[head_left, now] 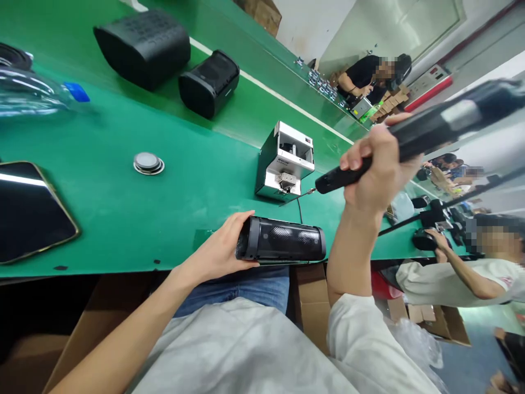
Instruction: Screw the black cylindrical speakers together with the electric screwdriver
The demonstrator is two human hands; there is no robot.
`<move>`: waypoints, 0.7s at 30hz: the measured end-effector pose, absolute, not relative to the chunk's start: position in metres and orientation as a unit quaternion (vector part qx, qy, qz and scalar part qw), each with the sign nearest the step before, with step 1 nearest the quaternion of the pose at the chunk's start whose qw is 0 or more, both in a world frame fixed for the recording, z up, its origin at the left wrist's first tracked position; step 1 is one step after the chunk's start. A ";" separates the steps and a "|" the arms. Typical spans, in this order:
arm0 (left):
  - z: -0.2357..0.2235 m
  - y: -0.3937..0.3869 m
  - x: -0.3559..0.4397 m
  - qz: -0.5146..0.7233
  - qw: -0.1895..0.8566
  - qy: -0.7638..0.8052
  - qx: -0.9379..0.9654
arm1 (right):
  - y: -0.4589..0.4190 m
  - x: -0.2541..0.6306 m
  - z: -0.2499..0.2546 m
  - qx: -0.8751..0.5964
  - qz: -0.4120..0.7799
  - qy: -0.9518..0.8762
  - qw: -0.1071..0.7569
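My left hand point(223, 243) grips the left end of a black speaker housing point(287, 241), which lies lengthwise at the table's near edge. Two speckled silvery patches show on its upper face. In my raised right hand point(381, 161) is a black electric screwdriver point(426, 131), held with the fingers wrapped round its body. Its thin bit points down and left, above the table and apart from the housing. Just behind the bit stands a small black-and-white screw feeder point(285, 164) with an opening in its upper front.
On the green table point(197, 180) lie a phone point(35, 213), a round metal-rimmed disc point(148, 162) and a plastic bottle point(36, 93). Two black housings, one large point(143, 46) and one smaller point(209, 82), stand farther back. A co-worker point(459, 268) sits at the right.
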State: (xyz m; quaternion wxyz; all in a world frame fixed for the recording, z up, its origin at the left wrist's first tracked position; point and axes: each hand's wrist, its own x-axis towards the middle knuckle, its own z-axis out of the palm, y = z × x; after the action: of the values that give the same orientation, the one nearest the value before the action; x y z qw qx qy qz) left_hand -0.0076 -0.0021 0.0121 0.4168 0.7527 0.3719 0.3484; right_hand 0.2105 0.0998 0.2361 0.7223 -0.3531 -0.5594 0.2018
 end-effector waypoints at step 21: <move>0.006 -0.005 -0.007 0.355 0.399 0.353 0.769 | 0.059 0.176 0.274 -0.291 0.200 -0.618 0.702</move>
State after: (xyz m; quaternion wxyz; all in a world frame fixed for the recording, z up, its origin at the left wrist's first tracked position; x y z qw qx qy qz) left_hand -0.0068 -0.0050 0.0058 0.3986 0.7686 0.3530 0.3547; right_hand 0.1761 0.0591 0.2739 0.7024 -0.2913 -0.6179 0.2001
